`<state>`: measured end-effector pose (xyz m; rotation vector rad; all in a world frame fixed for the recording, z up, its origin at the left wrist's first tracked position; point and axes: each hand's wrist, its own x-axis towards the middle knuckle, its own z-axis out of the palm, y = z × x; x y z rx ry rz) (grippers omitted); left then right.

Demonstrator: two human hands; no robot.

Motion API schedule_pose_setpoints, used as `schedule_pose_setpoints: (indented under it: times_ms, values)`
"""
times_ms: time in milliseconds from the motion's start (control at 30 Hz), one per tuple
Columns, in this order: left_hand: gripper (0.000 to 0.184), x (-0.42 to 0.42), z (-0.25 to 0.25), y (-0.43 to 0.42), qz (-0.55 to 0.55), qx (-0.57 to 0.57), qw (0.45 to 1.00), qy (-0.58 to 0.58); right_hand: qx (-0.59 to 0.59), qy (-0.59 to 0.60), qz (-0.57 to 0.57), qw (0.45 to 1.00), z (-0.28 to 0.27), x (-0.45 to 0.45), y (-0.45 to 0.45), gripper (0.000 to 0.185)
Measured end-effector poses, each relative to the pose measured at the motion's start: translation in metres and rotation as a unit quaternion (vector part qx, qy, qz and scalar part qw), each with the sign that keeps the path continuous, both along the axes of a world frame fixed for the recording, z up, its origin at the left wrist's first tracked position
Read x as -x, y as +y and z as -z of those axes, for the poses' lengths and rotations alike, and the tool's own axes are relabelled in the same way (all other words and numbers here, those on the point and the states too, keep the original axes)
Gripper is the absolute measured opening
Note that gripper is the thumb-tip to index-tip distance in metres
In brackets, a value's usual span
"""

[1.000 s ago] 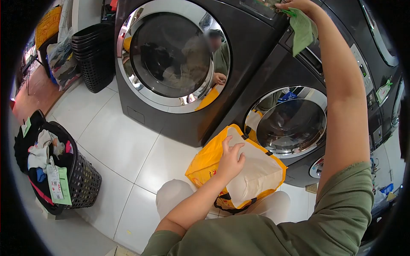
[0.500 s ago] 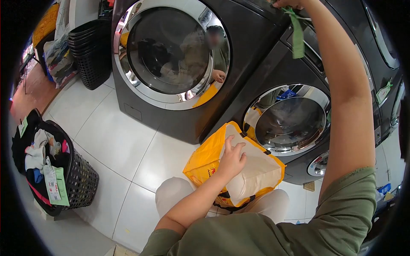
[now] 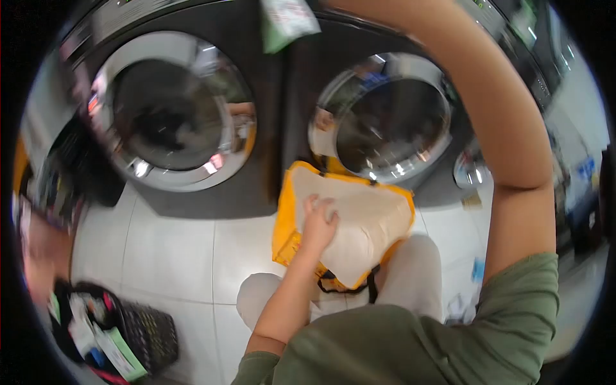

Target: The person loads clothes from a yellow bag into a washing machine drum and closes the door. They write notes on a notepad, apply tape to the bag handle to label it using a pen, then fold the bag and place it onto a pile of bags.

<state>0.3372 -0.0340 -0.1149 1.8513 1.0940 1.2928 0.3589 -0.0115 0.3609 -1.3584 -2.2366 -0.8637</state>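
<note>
Showing loosely open, the left hand is over the wide-mouthed yellow bag with pale lining, between pale-trousered knees before a dark front-loading machine. The right hand is beyond the top edge, grip indeterminable; a blurred green-and-white slip hangs nearby.

Bright glints, motion blur, fisheye bending, blackened corners.

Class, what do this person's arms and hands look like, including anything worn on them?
Short olive-green sleeves, left and right, leave both forearms bare. The left hand wears no glove, and no watch or bracelet shows at its wrist. The right arm runs out at the top, so its hand cannot be described.
</note>
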Motion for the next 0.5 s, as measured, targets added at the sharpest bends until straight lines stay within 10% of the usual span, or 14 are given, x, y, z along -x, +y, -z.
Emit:
schedule_pose_setpoints:
  times_ms: [100, 233, 300, 367, 500]
  values:
    - [0.029, -0.001, -0.008, -0.007, 0.069, 0.018, 0.997, -0.035, 0.052, -0.098, -0.019, 0.994, 0.099, -0.11, -0.083, 0.02]
    - [0.027, -0.004, -0.029, -0.027, 0.094, -0.011, 0.996, 0.007, 0.224, 0.154, 0.259, 0.927, 0.242, -0.305, -0.216, 0.019]
    - [0.027, -0.007, -0.021, -0.029, 0.121, -0.015, 0.993, -0.005, 0.206, 0.37, 0.485, 0.765, 0.362, -0.423, -0.323, 0.018]
    - [0.029, -0.009, -0.025, -0.038, 0.104, -0.01, 0.994, -0.02, 0.251, 0.334, 0.684, 0.598, 0.503, -0.486, -0.474, 0.029]
    - [0.037, -0.011, -0.017, -0.033, 0.05, -0.109, 0.987, 0.104, 0.322, 0.402, 0.735, 0.441, 0.641, -0.468, -0.607, 0.034]
